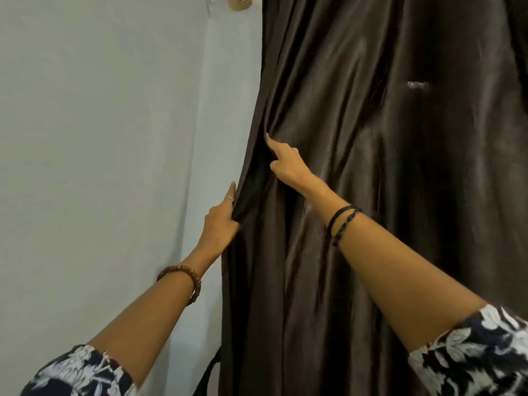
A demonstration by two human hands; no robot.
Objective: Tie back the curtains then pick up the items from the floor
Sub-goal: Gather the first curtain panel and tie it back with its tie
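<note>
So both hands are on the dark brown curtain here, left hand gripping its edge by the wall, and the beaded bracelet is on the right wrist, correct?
Not quite. The head view shows the beaded bracelet on the left wrist; the right wrist wears thin dark bands. The rest holds: the left hand grips the dark brown curtain at its edge by the wall, and the right hand is on it too.

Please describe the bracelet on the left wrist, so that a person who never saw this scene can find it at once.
Start from the dark brown curtain; the left hand grips its left edge beside the pale wall. Just below that hand sits the beaded bracelet, brown round beads, unlike the thin dark cord bands on the other wrist.
</note>
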